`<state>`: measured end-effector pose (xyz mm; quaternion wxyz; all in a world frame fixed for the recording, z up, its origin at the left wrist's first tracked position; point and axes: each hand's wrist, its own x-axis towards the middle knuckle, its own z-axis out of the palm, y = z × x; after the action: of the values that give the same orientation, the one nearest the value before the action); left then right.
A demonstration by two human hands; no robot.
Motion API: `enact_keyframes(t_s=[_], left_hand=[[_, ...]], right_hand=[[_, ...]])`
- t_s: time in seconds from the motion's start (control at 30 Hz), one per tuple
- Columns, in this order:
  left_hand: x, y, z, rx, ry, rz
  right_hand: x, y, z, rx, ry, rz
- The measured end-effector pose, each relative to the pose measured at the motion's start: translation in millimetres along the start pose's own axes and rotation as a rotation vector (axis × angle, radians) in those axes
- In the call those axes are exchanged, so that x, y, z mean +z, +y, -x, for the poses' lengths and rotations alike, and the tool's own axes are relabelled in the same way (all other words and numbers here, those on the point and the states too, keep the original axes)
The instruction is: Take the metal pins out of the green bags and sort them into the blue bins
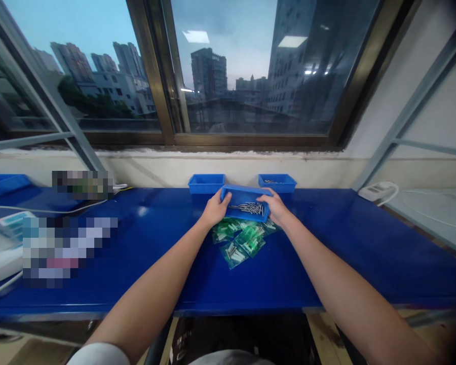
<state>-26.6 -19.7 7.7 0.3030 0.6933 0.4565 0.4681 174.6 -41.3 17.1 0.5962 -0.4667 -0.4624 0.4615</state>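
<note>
I am holding a blue tray point(243, 194) above the middle of the table point(155, 263), and it is leaning so that its inside is facing me. A loose heap of thin metal pins point(252, 208) is lying in it, mostly toward the middle and right. My left hand point(216, 207) is pinching the tray's left end, the thumb coming over the rim; my right hand point(276, 206) is pinching the right end in the same way. The fingers behind and below are hiding, so I cannot tell how they are lying. Just under the tray's near side, several clear-and-green bags point(252, 240) are overlapping on the table, with small pale and metallic pieces showing through; I cannot tell whether the tray is touching them. Beyond my hands, two blue bins are standing at the far edge: a left bin point(207, 185) and a right bin point(277, 184), which is holding a few metal pieces. Farther right, a white power strip point(377, 191) is lying near the far corner. At left, a white device point(3, 253) is sitting, and the window point(251, 141) is rising behind everything.
</note>
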Motion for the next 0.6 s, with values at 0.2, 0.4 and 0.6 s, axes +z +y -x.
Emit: enact_keyframes(t_s=[0.2,0.4,0.6], left_hand=[[-15.2,10.1,0.6,-0.044,-0.115,-0.194],[-32.4,39.3,9.9,-0.176,-0.014,-0.761],[-12.7,71.8,30.8,0.341,-0.239,-0.715]], right_hand=[[-2.6,15.0,-8.7,-0.191,0.120,0.211],[1.6,21.2,-5.0,-0.336,0.191,0.333],[6.3,13.4,5.5,-0.413,0.176,0.356]])
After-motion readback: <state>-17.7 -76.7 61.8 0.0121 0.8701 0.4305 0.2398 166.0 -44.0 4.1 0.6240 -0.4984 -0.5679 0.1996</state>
